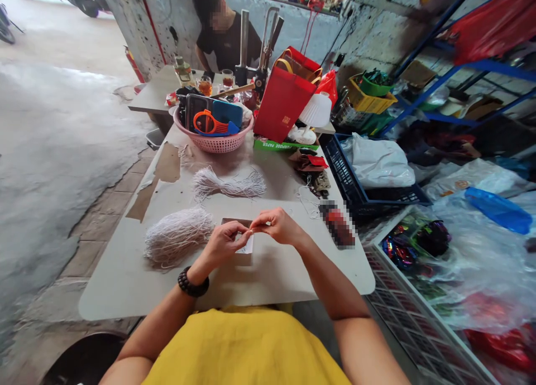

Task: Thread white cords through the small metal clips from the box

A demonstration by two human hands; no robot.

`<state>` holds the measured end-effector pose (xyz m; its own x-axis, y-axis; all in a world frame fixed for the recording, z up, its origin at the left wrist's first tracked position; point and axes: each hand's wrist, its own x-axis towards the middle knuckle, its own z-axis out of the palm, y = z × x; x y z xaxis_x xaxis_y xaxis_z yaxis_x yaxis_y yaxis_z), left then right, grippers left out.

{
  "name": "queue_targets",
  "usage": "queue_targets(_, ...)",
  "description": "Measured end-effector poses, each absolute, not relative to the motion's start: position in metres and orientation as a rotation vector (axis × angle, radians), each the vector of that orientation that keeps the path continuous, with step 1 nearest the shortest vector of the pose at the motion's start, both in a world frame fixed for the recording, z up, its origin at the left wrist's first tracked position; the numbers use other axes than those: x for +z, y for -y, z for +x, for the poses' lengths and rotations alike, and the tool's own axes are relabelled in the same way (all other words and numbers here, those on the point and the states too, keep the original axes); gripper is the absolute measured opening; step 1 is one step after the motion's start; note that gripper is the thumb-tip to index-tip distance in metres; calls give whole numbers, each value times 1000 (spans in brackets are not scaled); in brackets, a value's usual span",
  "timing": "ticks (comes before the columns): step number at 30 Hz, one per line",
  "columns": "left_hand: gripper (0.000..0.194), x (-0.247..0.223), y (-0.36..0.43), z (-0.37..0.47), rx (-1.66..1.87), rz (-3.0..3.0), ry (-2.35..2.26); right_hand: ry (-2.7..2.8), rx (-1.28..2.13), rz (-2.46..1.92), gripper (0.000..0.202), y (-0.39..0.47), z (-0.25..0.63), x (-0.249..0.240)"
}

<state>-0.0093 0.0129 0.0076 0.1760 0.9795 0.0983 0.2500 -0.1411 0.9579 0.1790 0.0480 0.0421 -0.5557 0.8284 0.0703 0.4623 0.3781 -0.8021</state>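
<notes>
Nearest the lens: my yellow shirt [247, 346], at 6 o'clock against the table's near edge. Both my forearms reach in over the white table [288, 287]. Clock centred on my fingertips from here on. My left hand [226, 241], dark beaded bracelet [193, 283] on the wrist, comes in from 7; my right hand [276, 227] from 5. Grip: thumb and forefinger pinched on each, tips meeting over the middle of the near half of the table. Whatever sits between them is too small to make out, so can't tell what I've got. Right under: a brown piece [243, 260], box or card, unclear, with a white slip [246, 247] on it. White cord is in two lots: near bundle [178, 239] at 9, just beside my left hand, loose strands fanned out; far bundle [228, 183] at 11, lying crosswise. Pixelated flat item [337, 224] at 3. Pink basket [215, 143] at 11, further out, loaded, orange-handled tool [205, 121] on top. Red bag [282, 103] past 12, white lamp [315, 114] at 1. Dark blue crate [352, 198] off the table at 2:30. Co-worker [228, 44] just short of 12, beyond the basket.
</notes>
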Motion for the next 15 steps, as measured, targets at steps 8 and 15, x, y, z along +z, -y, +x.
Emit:
queue_targets(8,31,2,-19,-2,1205,1177,-1304,1800,807,-1017,11,-30,159,26)
queue_targets(15,31,2,-15,-2,1226,1215,-1254,1843,700,-1136,9,-25,151,21)
